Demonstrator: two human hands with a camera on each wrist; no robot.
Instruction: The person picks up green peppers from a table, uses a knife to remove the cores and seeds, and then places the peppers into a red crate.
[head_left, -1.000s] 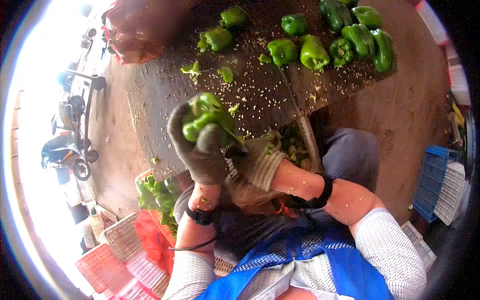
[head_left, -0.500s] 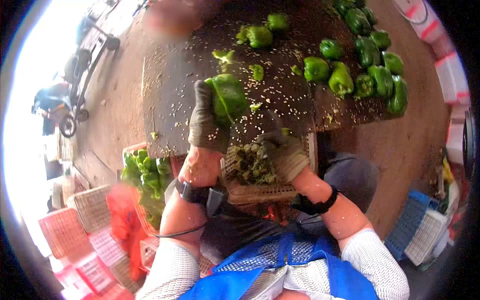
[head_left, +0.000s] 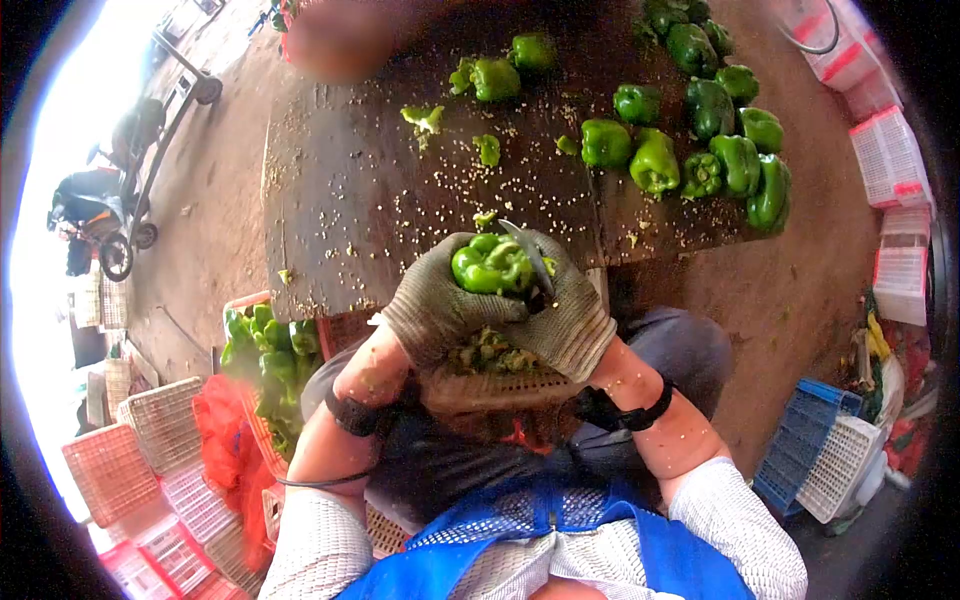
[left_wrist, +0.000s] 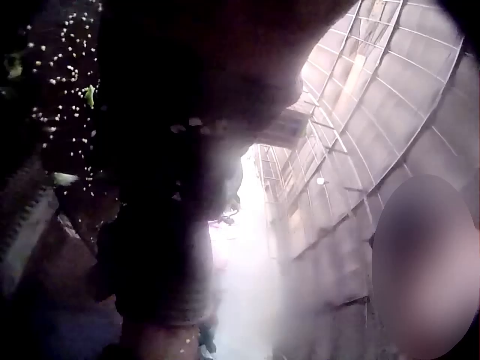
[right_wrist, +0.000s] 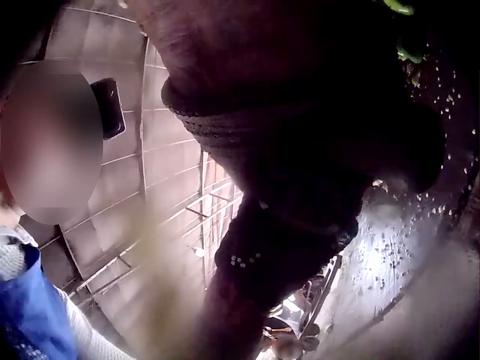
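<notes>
In the head view, my gloved left hand grips a green bell pepper, its lobed end facing up. My gloved right hand holds a knife with a short curved blade against the pepper's right side. Both hands meet at the pepper, just off the near edge of the dark tabletop. Beneath them, a crate contains green scraps. Each wrist view shows its glove as a dark shape, with the pepper and knife hidden.
Several whole green peppers lie on the table's right side; two more sit at the back. Scattered seeds and a pepper scrap cover the middle. An orange crate of peppers stands at left, and blue and white crates at right.
Half a second ago the hands were apart, the left holding the pepper over the table and the right above the scrap crate. Now they are together, with the pepper nearer my body and turned.
</notes>
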